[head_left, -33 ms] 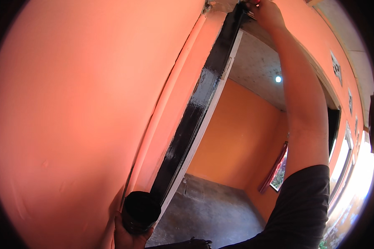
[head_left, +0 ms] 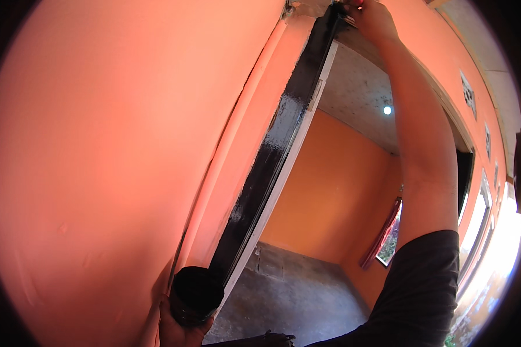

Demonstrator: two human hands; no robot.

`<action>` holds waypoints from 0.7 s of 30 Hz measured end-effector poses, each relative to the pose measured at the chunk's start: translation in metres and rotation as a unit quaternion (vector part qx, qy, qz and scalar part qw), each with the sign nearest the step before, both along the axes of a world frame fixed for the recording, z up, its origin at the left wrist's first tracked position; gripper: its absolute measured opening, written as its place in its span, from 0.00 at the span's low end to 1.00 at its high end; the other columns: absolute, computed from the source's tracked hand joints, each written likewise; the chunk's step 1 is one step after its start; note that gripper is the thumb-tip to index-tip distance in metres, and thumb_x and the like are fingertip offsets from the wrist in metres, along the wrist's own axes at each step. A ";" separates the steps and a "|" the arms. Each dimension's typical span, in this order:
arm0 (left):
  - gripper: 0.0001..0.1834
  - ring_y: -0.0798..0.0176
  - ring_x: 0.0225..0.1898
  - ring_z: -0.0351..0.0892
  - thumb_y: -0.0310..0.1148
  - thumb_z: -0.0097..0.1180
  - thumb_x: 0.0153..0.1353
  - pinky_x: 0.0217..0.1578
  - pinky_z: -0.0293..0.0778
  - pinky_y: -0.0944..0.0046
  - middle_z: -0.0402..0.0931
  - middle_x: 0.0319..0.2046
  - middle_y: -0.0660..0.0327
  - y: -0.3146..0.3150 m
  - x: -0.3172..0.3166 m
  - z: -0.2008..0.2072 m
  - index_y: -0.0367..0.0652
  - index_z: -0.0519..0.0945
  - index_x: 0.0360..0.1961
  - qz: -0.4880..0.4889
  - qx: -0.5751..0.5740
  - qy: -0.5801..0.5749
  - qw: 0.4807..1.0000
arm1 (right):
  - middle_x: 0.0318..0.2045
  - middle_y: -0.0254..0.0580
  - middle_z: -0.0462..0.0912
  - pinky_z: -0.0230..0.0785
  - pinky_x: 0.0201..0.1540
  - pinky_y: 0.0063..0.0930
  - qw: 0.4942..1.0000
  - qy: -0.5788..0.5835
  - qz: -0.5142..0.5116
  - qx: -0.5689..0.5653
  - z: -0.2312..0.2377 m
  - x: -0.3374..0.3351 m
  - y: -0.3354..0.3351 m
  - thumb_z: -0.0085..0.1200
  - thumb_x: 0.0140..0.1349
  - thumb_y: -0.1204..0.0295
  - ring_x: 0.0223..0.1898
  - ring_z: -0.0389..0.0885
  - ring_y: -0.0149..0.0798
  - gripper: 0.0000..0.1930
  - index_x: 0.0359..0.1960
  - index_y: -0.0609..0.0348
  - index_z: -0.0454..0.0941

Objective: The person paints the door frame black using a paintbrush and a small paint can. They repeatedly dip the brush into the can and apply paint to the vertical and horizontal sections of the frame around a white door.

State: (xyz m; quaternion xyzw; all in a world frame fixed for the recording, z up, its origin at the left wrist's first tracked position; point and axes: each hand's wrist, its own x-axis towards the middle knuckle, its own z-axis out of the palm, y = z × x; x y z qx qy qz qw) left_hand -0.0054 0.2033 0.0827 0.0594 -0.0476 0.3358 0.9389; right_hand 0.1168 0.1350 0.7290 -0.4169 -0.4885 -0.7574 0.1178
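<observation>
My left hand [head_left: 182, 334], low in the view, is wrapped round a round paint can [head_left: 197, 292], dark inside and out. The can is upright or nearly so, beside the foot of the visible black strip. My right hand [head_left: 375, 22] reaches up to the top corner of the door frame [head_left: 283, 121], fingers closed on a paintbrush with a red handle [head_left: 359, 3]. Most of the brush is hidden by the fingers and cut off by the picture's upper edge. Its dark end is at the top of the frame's glossy, wet-looking black face.
A salmon-coloured wall [head_left: 110, 144] fills the left side, right up to the frame. Past the doorway lie a grey floor [head_left: 295, 289], an orange wall [head_left: 324, 191] and a window with a red curtain [head_left: 382, 237]. A lit bulb [head_left: 387, 110] hangs at the ceiling.
</observation>
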 end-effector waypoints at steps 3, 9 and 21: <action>0.37 0.55 0.43 0.85 0.66 0.44 0.67 0.36 0.87 0.56 0.81 0.52 0.54 -0.001 -0.002 -0.002 0.47 0.70 0.64 -0.002 -0.008 0.008 1.000 | 0.35 0.51 0.85 0.75 0.43 0.43 1.000 -0.003 -0.008 -0.010 -0.001 0.002 -0.008 0.53 0.61 0.72 0.39 0.84 0.54 0.07 0.37 0.53 0.84; 0.36 0.55 0.42 0.85 0.65 0.45 0.67 0.35 0.87 0.55 0.81 0.51 0.55 0.001 0.000 -0.003 0.48 0.71 0.63 -0.014 -0.005 -0.010 1.000 | 0.34 0.52 0.85 0.76 0.42 0.43 0.999 -0.020 -0.027 0.004 0.005 0.000 -0.022 0.54 0.59 0.71 0.39 0.85 0.54 0.07 0.36 0.53 0.84; 0.35 0.55 0.45 0.85 0.63 0.49 0.66 0.37 0.87 0.53 0.81 0.50 0.54 -0.001 0.001 -0.004 0.47 0.72 0.62 -0.021 -0.009 -0.055 0.998 | 0.33 0.49 0.86 0.75 0.41 0.37 0.993 -0.013 0.086 -0.073 0.005 0.006 -0.008 0.54 0.62 0.74 0.35 0.85 0.48 0.06 0.36 0.57 0.83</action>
